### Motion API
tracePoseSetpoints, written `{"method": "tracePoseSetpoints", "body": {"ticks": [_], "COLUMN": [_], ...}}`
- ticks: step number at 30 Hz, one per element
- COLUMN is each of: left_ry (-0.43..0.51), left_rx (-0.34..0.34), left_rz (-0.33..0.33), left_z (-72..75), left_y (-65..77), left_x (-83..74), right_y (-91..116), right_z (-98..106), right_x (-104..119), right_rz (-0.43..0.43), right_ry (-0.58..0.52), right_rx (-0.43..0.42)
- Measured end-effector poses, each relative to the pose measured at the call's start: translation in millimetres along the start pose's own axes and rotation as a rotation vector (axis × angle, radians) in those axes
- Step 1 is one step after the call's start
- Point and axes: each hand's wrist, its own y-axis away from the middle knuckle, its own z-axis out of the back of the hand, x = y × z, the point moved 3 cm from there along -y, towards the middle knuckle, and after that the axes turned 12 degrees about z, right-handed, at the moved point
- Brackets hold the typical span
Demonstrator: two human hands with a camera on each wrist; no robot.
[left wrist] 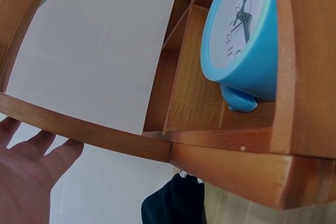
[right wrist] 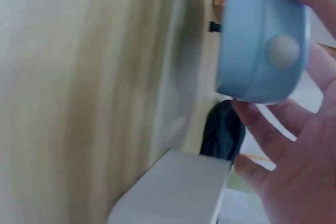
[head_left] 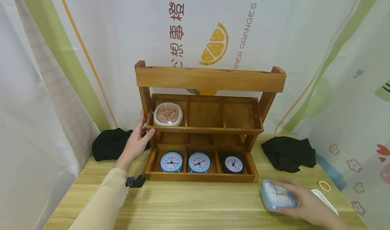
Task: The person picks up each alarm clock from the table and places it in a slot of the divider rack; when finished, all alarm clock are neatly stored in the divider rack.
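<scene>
A light-blue squarish alarm clock (head_left: 276, 194) is in my right hand (head_left: 307, 203), thumb and fingers on opposite sides. In the right wrist view the clock (right wrist: 262, 40) shows its side and two dark feet over the tabletop. My left hand (head_left: 137, 143) holds the left side of a brown wooden shelf (head_left: 210, 80), its thumb in front and fingers behind. A white clock with a brown face (head_left: 167, 115) sits in the middle tier's left compartment. Below, from left, are two round blue clocks (head_left: 171, 162) and a black clock (head_left: 233, 164).
Black cloths lie on the table left (head_left: 111, 143) and right (head_left: 289, 152) of the shelf. A wooden ring (head_left: 324, 186) and a white object (head_left: 325, 202), partly hidden, are beside my right hand. A black strap-like piece (head_left: 135, 181) shows near my left wrist. A printed curtain (head_left: 115, 26) hangs behind.
</scene>
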Motion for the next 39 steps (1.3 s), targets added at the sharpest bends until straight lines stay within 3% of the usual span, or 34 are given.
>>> {"method": "tracePoseSetpoints", "body": {"ticks": [9,18,29,39], "left_ry": [0.01,0.004,-0.012,0.02], "left_rx": [0.0,-0.002,-0.017,0.0], "left_rz": [0.0,-0.005,-0.011,-0.022], "left_z": [-0.5,-1.2,2.7,-1.4], "left_y": [1.0,-0.1,-0.9,0.6], "left_x": [-1.3,-1.2,-0.9,0.0], "right_y": [-40.3,-118.9,-210.4,-260.1], "right_z": [27.8,49.7,51.3,34.8], "right_x": [33.7,68.6,94.8,103.5], "right_rz": [0.138,0.225,0.225,0.243], "right_ry": [-0.098,-0.147,-0.204,-0.251], "right_rx": [-0.175,-0.225,-0.348,-0.365]}}
